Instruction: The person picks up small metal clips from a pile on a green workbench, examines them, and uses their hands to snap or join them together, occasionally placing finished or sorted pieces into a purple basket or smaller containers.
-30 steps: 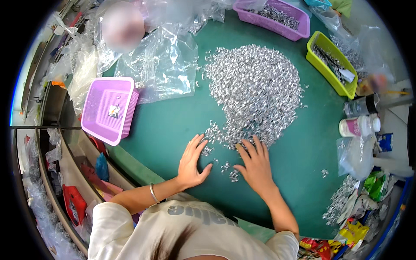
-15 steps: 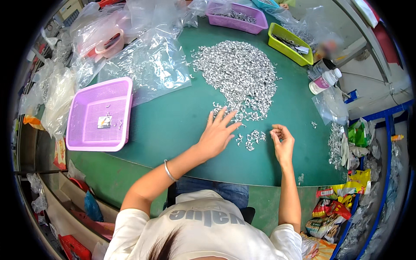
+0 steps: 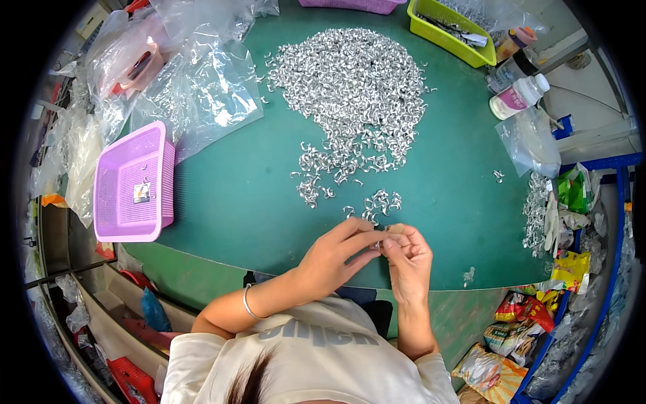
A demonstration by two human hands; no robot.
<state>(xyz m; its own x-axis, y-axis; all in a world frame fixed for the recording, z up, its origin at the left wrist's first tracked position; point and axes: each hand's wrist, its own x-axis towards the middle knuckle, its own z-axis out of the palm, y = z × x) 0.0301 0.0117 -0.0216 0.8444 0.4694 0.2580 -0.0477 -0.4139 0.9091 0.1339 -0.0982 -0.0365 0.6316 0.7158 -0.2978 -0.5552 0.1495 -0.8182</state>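
My left hand [image 3: 336, 259] and my right hand [image 3: 409, 262] meet at the fingertips near the table's front edge. Between them glints a small curved metal piece [image 3: 378, 244], mostly hidden by the fingers. Both hands are closed in a pinch around it. Just beyond the fingers lies a little group of the same silvery hooked pieces [image 3: 381, 202]. A large heap of metal pieces [image 3: 353, 87] covers the far middle of the green table [image 3: 235, 209], with a looser cluster [image 3: 313, 168] spilling from its near side.
On the left stands a purple basket [image 3: 166, 182], with clear plastic bags [image 3: 215, 101] behind it. A yellow-green tray [image 3: 444, 39] sits at the back right, near a white bottle [image 3: 519, 96]. More metal pieces [image 3: 535, 215] lie along the right edge.
My left hand has drawn back from the heap toward the front edge, and my right hand has moved left to meet it. More pieces now lie spread at the heap's near side.
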